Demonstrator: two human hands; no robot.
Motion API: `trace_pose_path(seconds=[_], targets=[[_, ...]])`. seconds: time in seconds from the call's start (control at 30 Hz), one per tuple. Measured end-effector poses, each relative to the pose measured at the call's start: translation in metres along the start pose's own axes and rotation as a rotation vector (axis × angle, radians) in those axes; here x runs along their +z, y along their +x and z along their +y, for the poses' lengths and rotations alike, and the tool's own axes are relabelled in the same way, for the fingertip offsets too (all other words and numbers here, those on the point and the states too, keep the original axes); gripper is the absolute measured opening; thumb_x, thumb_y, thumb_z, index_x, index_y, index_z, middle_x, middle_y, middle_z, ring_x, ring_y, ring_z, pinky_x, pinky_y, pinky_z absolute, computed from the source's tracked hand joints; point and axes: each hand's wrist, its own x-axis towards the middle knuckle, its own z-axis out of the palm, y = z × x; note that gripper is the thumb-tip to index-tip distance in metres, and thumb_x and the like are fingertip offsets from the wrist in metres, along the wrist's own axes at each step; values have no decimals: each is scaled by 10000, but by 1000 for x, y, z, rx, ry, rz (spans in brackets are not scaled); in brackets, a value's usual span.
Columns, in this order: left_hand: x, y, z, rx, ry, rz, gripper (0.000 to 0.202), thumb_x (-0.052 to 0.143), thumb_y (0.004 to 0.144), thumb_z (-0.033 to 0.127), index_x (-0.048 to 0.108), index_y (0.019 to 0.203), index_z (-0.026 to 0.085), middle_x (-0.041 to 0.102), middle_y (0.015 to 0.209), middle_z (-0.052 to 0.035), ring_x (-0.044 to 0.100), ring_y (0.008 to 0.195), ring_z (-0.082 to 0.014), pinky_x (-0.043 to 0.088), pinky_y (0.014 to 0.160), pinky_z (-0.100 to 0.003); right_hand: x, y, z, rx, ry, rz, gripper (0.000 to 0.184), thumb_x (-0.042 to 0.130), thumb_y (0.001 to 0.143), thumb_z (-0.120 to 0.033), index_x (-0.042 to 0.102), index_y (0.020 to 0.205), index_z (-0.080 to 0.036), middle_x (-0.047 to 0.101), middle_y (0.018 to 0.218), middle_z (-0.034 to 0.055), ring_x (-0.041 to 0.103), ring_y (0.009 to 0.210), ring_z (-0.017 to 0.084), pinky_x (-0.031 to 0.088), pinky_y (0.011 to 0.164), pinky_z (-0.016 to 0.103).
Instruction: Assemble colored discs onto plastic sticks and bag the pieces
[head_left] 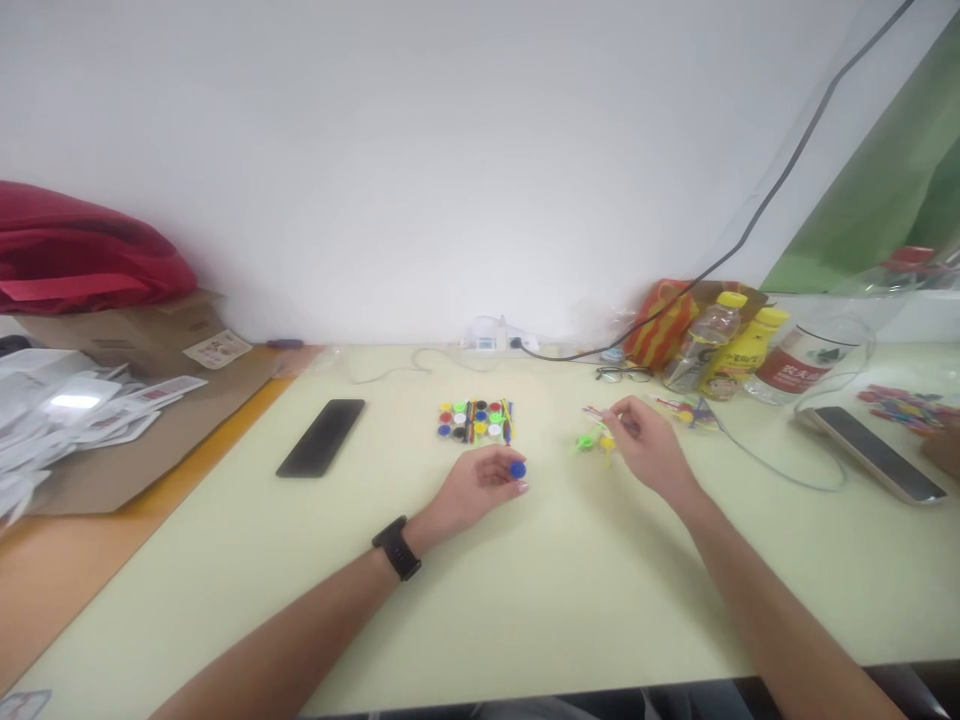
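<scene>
Between the fingertips of my left hand [480,485] is a small blue round disc [517,469], held just above the table. My right hand [643,440] is pinched around a thin whitish stick-like piece [592,411]. Just below and left of it lie a bright green piece [584,442] and a yellow piece [607,444]. Beyond my left hand, small coloured discs [481,429] sit in neat rows, with thin coloured sticks [508,422] standing or lying alongside; which, I cannot tell.
A black phone [321,438] lies at the left, another phone [874,453] at the right. Bottles [742,350], glasses [622,374] and a cable [787,488] are at the back right. Another person's hand [941,450] is near a coloured pile [904,408]. Cardboard [150,430] covers the left side.
</scene>
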Motion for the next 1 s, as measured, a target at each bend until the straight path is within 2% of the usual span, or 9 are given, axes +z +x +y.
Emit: trace_pose_path(seconds=[0.13, 0.3, 0.4, 0.5, 0.6, 0.8, 1.0], targets=[[0, 2, -2, 1, -14, 12, 395, 877, 744, 369, 724, 1050, 171, 704, 1008, -86, 670, 875, -184, 552, 876, -360, 17, -11, -18, 29, 259, -197, 431, 535, 932, -638, 530, 793, -230, 567, 661, -5, 531, 618, 174, 429, 591, 291], [0, 1, 1, 9, 10, 3, 401, 873, 753, 379, 729, 1060, 165, 719, 987, -89, 682, 882, -195, 556, 883, -372, 28, -26, -43, -12, 413, -473, 471, 553, 941, -626, 563, 733, -203, 457, 630, -31, 424, 591, 136, 358, 560, 270], [0, 0, 5, 37, 21, -44, 434, 881, 745, 373, 727, 1093, 166, 727, 1050, -100, 691, 917, -207, 558, 904, -385, 31, -34, -53, -10, 497, -585, 424, 539, 970, -596, 650, 907, -191, 424, 641, -43, 379, 566, 123, 320, 539, 267], [0, -1, 7, 48, 36, -64, 429, 875, 757, 360, 719, 1106, 166, 727, 1069, -99, 695, 925, -208, 557, 917, -388, 36, -39, -55, -32, 616, -658, 393, 517, 999, -563, 622, 1139, -211, 468, 717, -34, 420, 598, 128, 357, 563, 267], [0, -1, 7, 44, 53, -59, 401, 844, 799, 368, 716, 1122, 168, 734, 1021, -92, 696, 934, -213, 555, 904, -376, 42, -43, -52, -38, 681, -678, 358, 543, 1003, -521, 566, 1223, -239, 535, 828, -7, 491, 686, 143, 407, 620, 273], [0, 0, 8, 76, 85, -80, 298, 776, 870, 383, 742, 1078, 172, 737, 1065, -99, 693, 965, -220, 547, 894, -359, 52, -47, -47, -81, 614, -613, 244, 563, 1015, -424, 562, 1173, -238, 647, 898, 28, 583, 825, 184, 446, 743, 314], [0, 0, 6, 65, 91, -75, 293, 764, 879, 387, 743, 1061, 158, 743, 1056, -109, 703, 942, -223, 546, 865, -352, 47, -45, -50, -57, 671, -580, 231, 634, 977, -406, 605, 1118, -225, 670, 884, 37, 592, 816, 182, 471, 715, 304]])
